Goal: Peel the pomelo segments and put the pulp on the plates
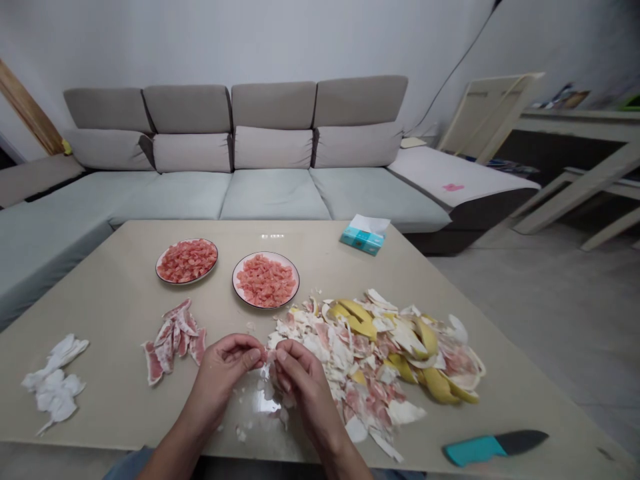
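Note:
My left hand (225, 367) and my right hand (303, 373) meet above the near middle of the table. Both are closed, thumbs against fingertips, pinching a small pink piece of pomelo (269, 356) between them. Part of the piece is hidden by the fingers. Left of my left hand lies a small pile of pomelo segments (175, 337) still in whitish membrane. Beside my right hand spreads a large heap of pomelo peel (357, 320), white pith and torn membrane. Beyond the hands, a plate (239, 288) holds peeled pink pulp, and another plate (161, 272) farther left does too.
A knife (495, 447) with a teal handle lies at the table's near right. Crumpled tissues (60, 387) are at the left, and a blue tissue pack (363, 237) sits at the far edge. A grey sofa (275, 190) stands behind the table (125, 287).

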Demonstrator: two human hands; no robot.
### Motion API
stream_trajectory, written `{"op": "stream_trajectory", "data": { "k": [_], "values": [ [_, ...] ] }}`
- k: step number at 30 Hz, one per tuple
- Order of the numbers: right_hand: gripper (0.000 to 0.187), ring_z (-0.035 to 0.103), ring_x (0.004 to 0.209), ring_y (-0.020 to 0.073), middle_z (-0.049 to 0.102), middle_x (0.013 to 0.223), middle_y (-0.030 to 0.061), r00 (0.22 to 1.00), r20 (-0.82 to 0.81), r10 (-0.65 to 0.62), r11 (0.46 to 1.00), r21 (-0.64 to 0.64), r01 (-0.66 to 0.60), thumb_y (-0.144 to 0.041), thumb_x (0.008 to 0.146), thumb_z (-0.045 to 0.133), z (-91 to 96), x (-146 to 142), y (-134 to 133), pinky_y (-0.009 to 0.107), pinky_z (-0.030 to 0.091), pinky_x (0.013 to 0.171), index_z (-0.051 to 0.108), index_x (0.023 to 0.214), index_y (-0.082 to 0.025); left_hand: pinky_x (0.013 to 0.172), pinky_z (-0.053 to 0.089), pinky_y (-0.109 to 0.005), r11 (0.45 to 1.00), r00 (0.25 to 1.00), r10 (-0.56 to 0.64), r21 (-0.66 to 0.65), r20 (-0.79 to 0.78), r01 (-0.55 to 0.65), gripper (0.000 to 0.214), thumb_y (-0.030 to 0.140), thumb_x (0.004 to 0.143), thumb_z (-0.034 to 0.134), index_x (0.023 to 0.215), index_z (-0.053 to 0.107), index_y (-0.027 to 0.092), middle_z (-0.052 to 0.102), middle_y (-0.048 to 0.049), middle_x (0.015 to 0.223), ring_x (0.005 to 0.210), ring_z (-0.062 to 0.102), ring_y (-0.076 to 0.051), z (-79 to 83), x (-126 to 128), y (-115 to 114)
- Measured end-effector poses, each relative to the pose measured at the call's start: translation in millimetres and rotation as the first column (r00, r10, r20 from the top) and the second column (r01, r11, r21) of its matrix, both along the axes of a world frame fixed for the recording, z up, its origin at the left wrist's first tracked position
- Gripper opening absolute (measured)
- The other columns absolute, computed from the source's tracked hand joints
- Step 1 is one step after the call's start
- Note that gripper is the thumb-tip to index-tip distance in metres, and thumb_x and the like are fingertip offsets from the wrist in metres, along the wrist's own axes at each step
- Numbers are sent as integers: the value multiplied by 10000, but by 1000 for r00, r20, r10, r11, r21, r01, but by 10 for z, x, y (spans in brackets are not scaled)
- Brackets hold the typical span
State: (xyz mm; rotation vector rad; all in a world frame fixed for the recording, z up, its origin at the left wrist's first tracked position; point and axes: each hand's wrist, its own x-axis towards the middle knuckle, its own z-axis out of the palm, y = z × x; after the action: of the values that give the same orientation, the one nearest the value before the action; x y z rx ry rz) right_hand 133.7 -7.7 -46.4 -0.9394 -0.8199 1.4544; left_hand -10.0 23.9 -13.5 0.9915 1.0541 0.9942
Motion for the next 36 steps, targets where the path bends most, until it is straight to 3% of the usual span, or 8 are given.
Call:
{"op": "stream_trajectory", "data": {
  "k": [8,13,18,24,28,32,36],
  "values": [
    [322,303,418,60,415,501,-74,995,-104,12,999,-29,-15,-457,793,655,47,-18,20,194,230,415,541,712,-167,676,521,-235,998,998,57,23,-6,-57,200,295,633,807,750,720,158,718,-33,721,675,648,-154,-25,6,9],
    [328,415,454,57,554,729,-16,994,-62,88,995,-37,-91,-493,798,633,71,-1,30,183,293,405,612,859,-171,718,519,-242,966,987,95,251,-128,-61,82,250,691,758,740,730,189,713,-40,774,764,649,-179,-26,-24,13],
    [301,403,475,65,483,596,-57,996,91,6,1000,-16,-4,-467,805,651,74,-1,17,180,299,442,588,832,-175,781,508,-261,900,970,71,434,-232,38,59,181,748,700,755,749,212,692,-62,843,856,635,-201,-4,-22,-25],
    [288,370,486,75,448,574,-64,995,104,-2,1000,11,1,-454,809,654,81,16,-5,199,280,468,572,801,-179,782,537,-291,923,985,-21,375,-170,84,97,199,747,710,838,728,226,650,-59,910,867,638,-210,-42,2,-54],
    [273,360,500,80,435,578,-60,996,89,0,1000,16,-2,-435,812,656,70,7,-9,205,275,475,576,789,-175,741,519,-255,891,958,27,441,-285,106,47,205,755,708,793,732,218,666,-53,842,828,636,-192,-50,-5,-55],
    [246,335,478,71,424,540,-68,1000,-16,-8,1000,-19,8,-397,814,661,50,-31,-10,200,253,464,568,761,-176,737,499,-248,871,948,74,483,-310,90,42,191,766,692,758,730,207,689,-50,813,803,638,-180,-53,-13,-52],
    [198,304,464,61,428,521,-67,984,-178,-20,999,-53,11,-339,816,658,54,-75,-10,186,226,449,576,751,-170,715,495,-236,906,971,40,419,-235,64,40,192,755,693,719,709,187,676,-40,786,786,627,-171,-74,-6,-28]
  ]
}}
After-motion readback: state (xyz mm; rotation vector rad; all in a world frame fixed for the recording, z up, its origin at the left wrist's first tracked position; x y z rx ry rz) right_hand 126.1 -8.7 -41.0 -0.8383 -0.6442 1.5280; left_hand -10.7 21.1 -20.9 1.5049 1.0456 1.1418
